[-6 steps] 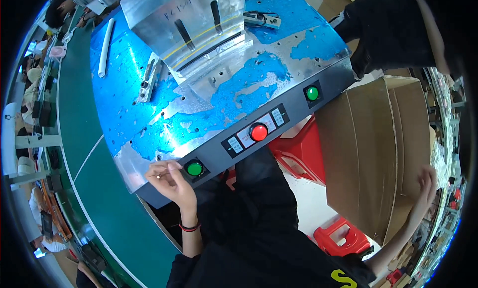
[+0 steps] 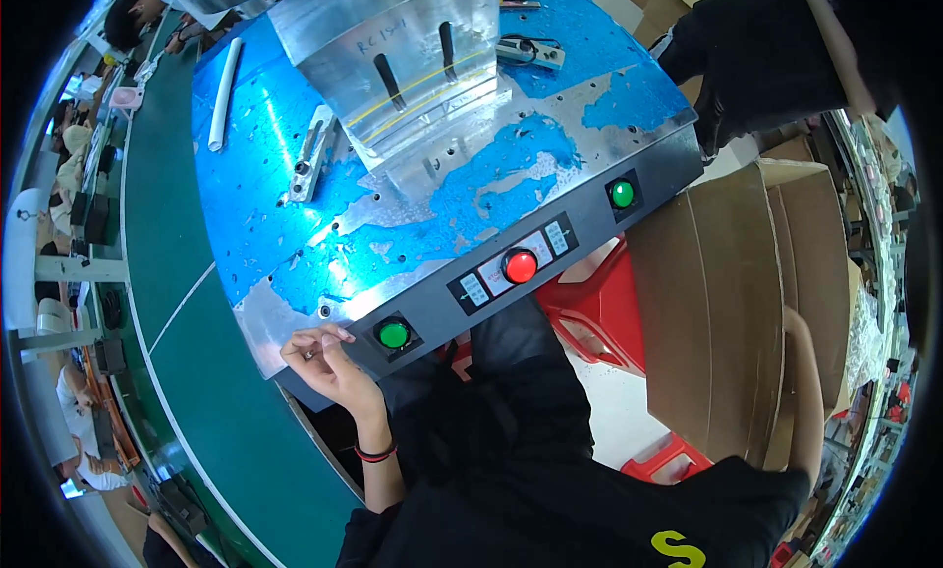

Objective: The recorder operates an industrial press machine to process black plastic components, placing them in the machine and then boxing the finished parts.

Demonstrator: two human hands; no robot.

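My left hand (image 2: 329,364) hovers at the near left corner of the machine table, palm turned up and fingers loosely curled. Nothing shows clearly in it. Just to its right is a green push button (image 2: 394,334) on the grey front panel (image 2: 432,322). On my right, my other arm reaches into a tall cardboard box (image 2: 702,303). Only the wrist end of my right hand (image 2: 797,330) shows at the box's inner panel; its fingers are hidden inside. A red button (image 2: 519,265) sits mid-panel, with a second green button (image 2: 623,194) farther right.
A metal block (image 2: 393,57) with two slots stands on the blue, worn tabletop (image 2: 265,195). Metal clamp bars (image 2: 312,155) and a white tube (image 2: 225,96) lie around it. A green conveyor (image 2: 211,401) runs along the left. Red stools (image 2: 599,303) stand below. Another person's dark sleeve (image 2: 766,62) is at upper right.
My right hand has gone from spread fingers over the box down into it, its fingers now hidden. My left hand stays near the left green button. The view has shifted slightly.
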